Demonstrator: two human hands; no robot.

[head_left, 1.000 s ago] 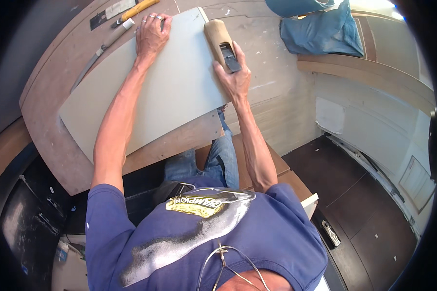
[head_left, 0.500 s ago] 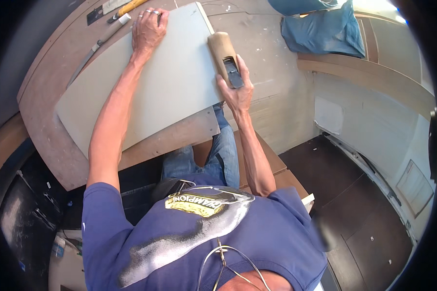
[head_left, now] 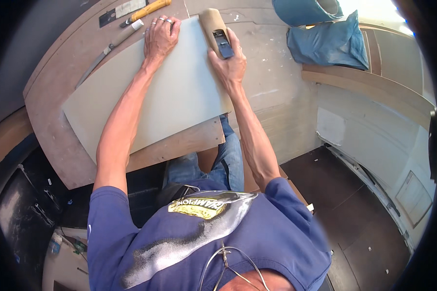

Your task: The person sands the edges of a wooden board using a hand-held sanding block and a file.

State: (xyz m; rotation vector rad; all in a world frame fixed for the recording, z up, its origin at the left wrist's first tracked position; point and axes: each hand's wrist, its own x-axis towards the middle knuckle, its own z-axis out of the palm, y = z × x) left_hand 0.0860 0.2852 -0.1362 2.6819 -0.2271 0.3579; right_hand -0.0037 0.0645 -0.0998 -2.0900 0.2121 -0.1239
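A pale, flat board (head_left: 179,87) lies at a slant on the wooden workbench (head_left: 53,116). My left hand (head_left: 161,41), with rings on its fingers, is at the board's far edge; the fingers curl over that edge and their tips are hidden. In my right hand (head_left: 229,65) is a wooden hand plane (head_left: 211,22) with a dark blade in its slot. The fingers and thumb clasp the plane's near end from both sides. It rests at the far end of the board's right edge.
Beyond the board lie a saw (head_left: 124,38) with a pale handle, a yellow-handled tool (head_left: 150,9) and a flat dark blade (head_left: 109,18). A blue cloth bag (head_left: 330,43) is at the far right. The bench's front strip (head_left: 179,140) sits close to my legs.
My right hand has slid the plane away from me along the board's right edge. My left hand stays at the far edge. The whole view has shifted slightly.
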